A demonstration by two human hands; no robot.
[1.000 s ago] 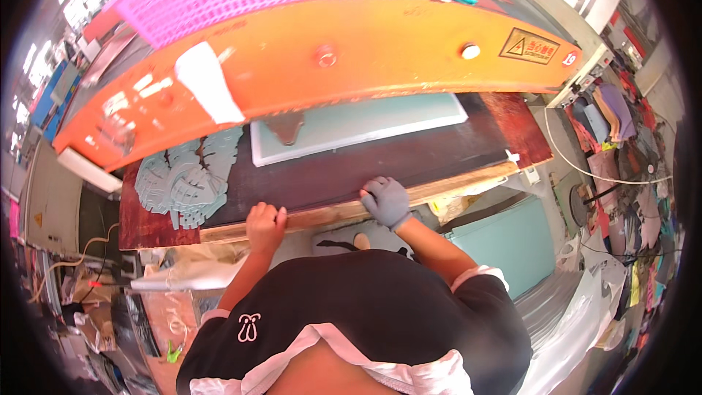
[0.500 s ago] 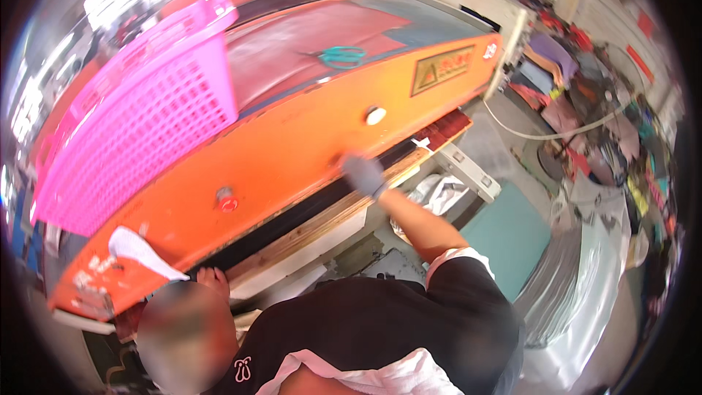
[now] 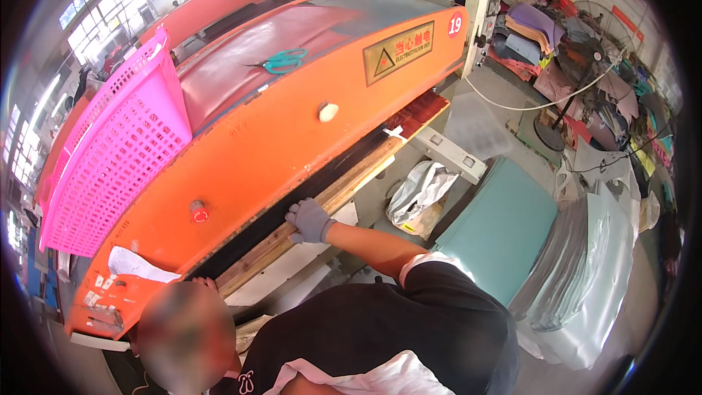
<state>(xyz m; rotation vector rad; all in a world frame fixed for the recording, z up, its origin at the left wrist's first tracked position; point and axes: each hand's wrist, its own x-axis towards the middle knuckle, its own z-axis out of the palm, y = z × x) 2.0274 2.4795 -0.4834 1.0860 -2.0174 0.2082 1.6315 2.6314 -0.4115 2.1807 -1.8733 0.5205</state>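
My right hand [image 3: 311, 220], in a grey glove, is on the long wooden board [image 3: 252, 258] below the orange machine side [image 3: 252, 175]. Its fingers are bent over the board's edge, beside the dark slot [image 3: 259, 230]. Farther left, my bare left hand [image 3: 207, 283] is at the same board's near end, close to a white paper sheet [image 3: 139, 264]. A blurred patch covers most of that hand and the forearm, so its grip is hidden. A red push button [image 3: 199, 213] and a pale knob [image 3: 328, 112] stick out from the orange side.
On top of the machine, teal-handled scissors [image 3: 284, 61] lie on reddish sheets [image 3: 241, 84]. A pink basket [image 3: 121, 161] stands at the left. To the right are stacked green sheets [image 3: 497, 227], clear plastic sheeting [image 3: 585, 278], a white bag [image 3: 420, 190] and scrap heaps [image 3: 614, 88].
My right hand has come down from the orange side onto the wooden board, toward me. My left hand remains at the board's near end. The whole view has shifted.
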